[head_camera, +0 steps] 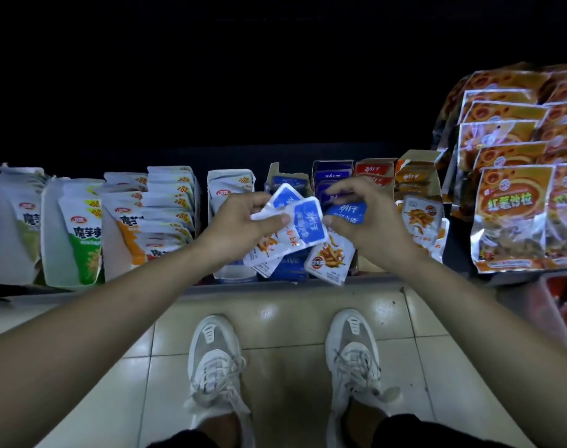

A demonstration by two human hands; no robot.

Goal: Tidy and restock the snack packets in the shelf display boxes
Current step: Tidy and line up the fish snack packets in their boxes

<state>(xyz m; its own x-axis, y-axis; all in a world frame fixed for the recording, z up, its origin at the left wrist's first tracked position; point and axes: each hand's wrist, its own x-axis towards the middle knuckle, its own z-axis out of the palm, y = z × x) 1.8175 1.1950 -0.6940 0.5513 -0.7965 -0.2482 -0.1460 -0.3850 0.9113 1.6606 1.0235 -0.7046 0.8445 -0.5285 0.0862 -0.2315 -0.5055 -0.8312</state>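
Observation:
My left hand [243, 221] grips a fanned bunch of small blue-and-white snack packets [303, 226] over the shelf. Thumb and fingers of my right hand [362, 218] pinch one more blue packet [348, 213] just right of that bunch. Below both hands, another packet showing orange strips [329, 258] tilts out of the front of a blue display box [288, 270]. Open display boxes in blue [332, 173], red [374, 173] and orange [416, 176] stand in a row behind my hands.
White konjac snack bags [78, 231] fill the shelf's left part. Large orange salad bags [514, 205] are stacked at the right. The shelf's front edge [114, 294] runs across the view, with tiled floor and my white shoes [215, 360] below.

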